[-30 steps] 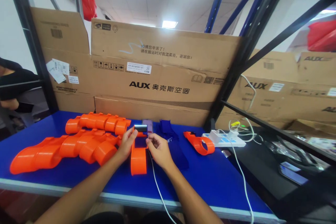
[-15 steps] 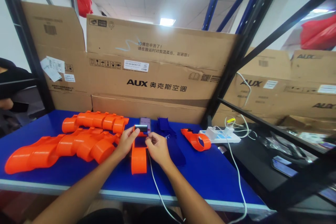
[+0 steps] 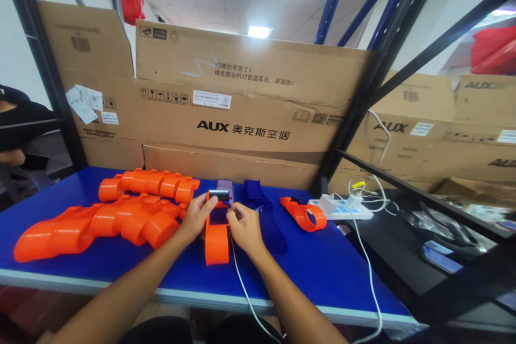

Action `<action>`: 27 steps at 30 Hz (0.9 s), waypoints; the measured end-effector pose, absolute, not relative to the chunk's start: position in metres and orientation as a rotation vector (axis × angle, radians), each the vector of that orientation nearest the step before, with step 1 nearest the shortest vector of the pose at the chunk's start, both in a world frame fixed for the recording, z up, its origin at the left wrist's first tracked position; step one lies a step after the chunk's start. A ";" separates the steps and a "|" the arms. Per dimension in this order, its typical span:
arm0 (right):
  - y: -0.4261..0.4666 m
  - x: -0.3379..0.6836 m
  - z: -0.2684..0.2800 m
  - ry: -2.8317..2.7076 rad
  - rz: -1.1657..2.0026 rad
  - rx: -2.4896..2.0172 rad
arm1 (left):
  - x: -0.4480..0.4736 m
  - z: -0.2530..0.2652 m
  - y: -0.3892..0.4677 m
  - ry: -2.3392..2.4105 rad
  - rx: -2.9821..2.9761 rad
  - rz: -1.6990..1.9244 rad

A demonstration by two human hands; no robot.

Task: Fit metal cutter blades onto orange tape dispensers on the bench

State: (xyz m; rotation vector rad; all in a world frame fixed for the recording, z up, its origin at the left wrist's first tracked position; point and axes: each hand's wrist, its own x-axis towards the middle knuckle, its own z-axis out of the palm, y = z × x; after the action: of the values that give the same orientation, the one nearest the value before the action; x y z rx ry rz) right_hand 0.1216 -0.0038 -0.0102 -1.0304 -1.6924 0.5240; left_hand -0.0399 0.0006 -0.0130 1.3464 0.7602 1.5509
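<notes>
My left hand (image 3: 197,216) is closed on an orange plastic part (image 3: 217,244) with a curled lower end, held upright above the table. At its top sits a small black block with a pale toothed edge (image 3: 219,194), under my left thumb. My right hand (image 3: 245,224) is pinched at the part's right edge; whatever lies between the fingertips is hidden. A white cable (image 3: 242,274) runs down from beside the right fingers over the table's front edge. A phone (image 3: 224,188) lies just behind the part.
Rows of similar orange parts (image 3: 133,217) lie on the blue table (image 3: 322,269) at left. Dark blue pieces (image 3: 270,228) and another orange part (image 3: 308,217) are to the right, by a white power strip (image 3: 350,209). A cardboard sheet (image 3: 242,153) stands behind. A person's arm (image 3: 14,157) shows far left.
The whole view has shifted slightly to the right. Both hands keep nearly the same grip and position at the orange part, with the right fingers a little more curled.
</notes>
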 end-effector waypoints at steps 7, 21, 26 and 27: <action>-0.002 0.119 -0.015 -1.660 0.529 -1.041 | -0.039 -0.014 -0.001 0.751 1.310 1.612; 0.004 0.115 -0.021 -1.619 0.831 -0.944 | -0.026 -0.009 -0.007 0.494 0.607 1.495; 0.004 0.116 -0.021 -1.633 0.795 -0.964 | -0.027 -0.005 -0.010 0.445 0.598 1.362; 0.004 0.115 -0.021 -1.640 0.777 -0.965 | -0.028 -0.005 -0.011 0.431 0.612 1.350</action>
State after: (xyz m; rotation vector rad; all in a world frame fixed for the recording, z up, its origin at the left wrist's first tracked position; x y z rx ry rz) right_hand 0.1154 0.0041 -0.0211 -0.9652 -1.6404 0.7766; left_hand -0.0283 -0.0109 -0.0046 0.6116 0.4307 1.3500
